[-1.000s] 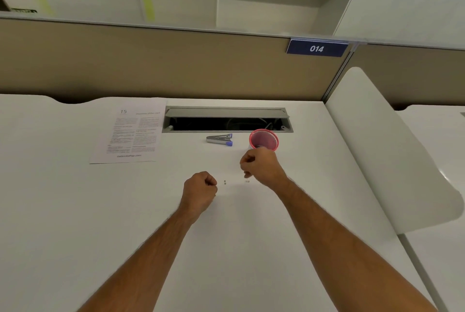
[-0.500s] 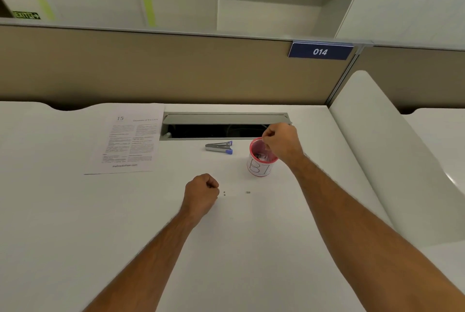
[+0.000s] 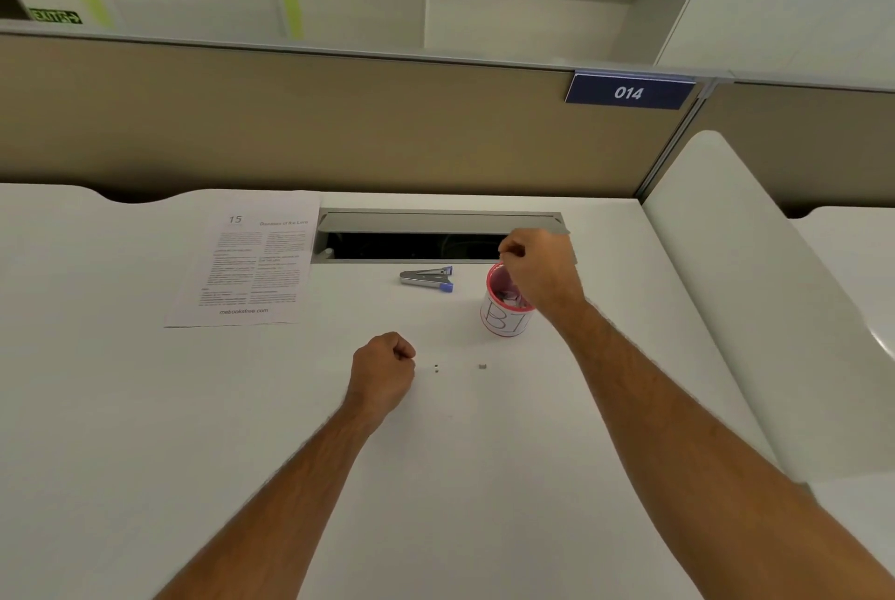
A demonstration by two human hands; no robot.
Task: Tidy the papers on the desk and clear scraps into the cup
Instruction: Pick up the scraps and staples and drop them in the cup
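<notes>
A white cup (image 3: 503, 321) with a red rim and black handwriting stands on the desk, with scraps inside it. My right hand (image 3: 540, 267) hovers just over its rim, thumb and forefinger pinched together. Anything in the pinch is too small to see. My left hand (image 3: 385, 369) rests on the desk as a closed fist. Two tiny scraps lie to its right, one (image 3: 436, 369) close by and another (image 3: 482, 366) farther right, below the cup. A printed paper sheet (image 3: 247, 265) lies flat at the back left.
A metal staple remover with a blue tip (image 3: 427, 279) lies left of the cup. Behind it is an open cable slot (image 3: 416, 246) in the desk. A beige partition (image 3: 339, 129) runs along the back, and a white curved divider (image 3: 755, 289) closes the right side.
My right hand rose from the desk near the scraps to above the cup's rim and has stayed there. The left fist has not moved.
</notes>
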